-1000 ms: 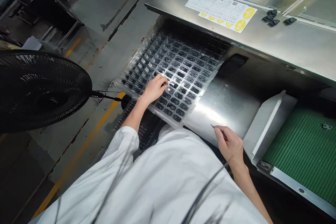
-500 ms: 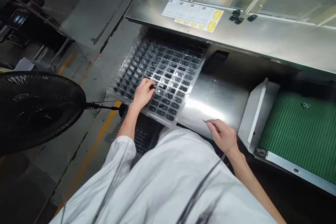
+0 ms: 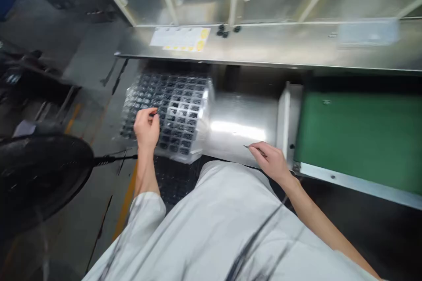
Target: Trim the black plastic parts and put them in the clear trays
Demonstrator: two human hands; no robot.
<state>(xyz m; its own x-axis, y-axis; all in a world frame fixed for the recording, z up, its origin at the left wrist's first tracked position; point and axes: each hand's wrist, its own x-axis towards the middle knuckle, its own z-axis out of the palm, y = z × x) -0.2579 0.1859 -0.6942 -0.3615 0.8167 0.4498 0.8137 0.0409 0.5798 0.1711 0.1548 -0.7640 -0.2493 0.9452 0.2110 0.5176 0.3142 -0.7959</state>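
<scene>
My left hand (image 3: 147, 127) is above the left part of a clear plastic blister tray (image 3: 184, 118), which holds rows of small black rubber parts. A small black part (image 3: 153, 114) is pinched at its fingertips. My right hand (image 3: 270, 160) rests near the edge of a curved stainless steel surface (image 3: 240, 127), well to the right of the tray. It grips a thin pointed metal tool (image 3: 253, 149). Motion blur softens the tray's contents.
A green ribbed conveyor belt (image 3: 356, 131) lies to the right behind a white guide plate (image 3: 286, 123). A steel shelf (image 3: 263, 46) above carries a label sheet (image 3: 180, 38) and several black parts (image 3: 226, 30). A black fan (image 3: 39, 171) stands at left; more dark trays (image 3: 173, 180) lie below.
The view has swung and levelled. My left hand has moved left over the tray and now pinches a small black part at its fingertips. My right hand still holds the tool.
</scene>
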